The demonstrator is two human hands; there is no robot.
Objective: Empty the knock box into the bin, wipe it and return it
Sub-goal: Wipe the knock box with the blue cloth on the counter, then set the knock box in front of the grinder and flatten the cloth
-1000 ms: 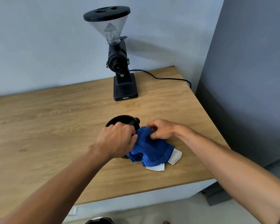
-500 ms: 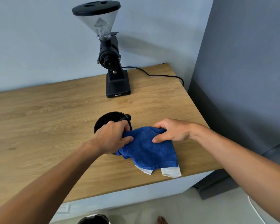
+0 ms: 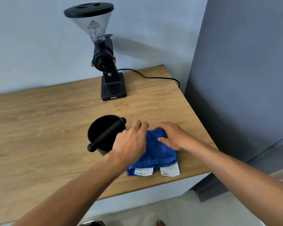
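Note:
The black round knock box [image 3: 103, 128] stands upright on the wooden counter [image 3: 39, 128], its knock bar running across the open top. Right beside it lies a blue cloth [image 3: 155, 154], folded flat, with white labels at its near edge. My left hand [image 3: 131, 142] hovers over the cloth's left edge next to the box, fingers loose and slightly blurred. My right hand [image 3: 171, 136] rests flat on top of the cloth, fingers spread. Neither hand touches the box.
A black coffee grinder [image 3: 111, 85] with a clear hopper stands at the back, its cable [image 3: 153, 77] trailing right. A tall grey cabinet [image 3: 235, 79] borders the counter's right end. A dark round object [image 3: 91, 223] shows on the floor at the bottom edge.
Both hands have let go of the cloth, which now lies folded flat on the counter. My left hand has come off the knock box, leaving its bar and inside in view.

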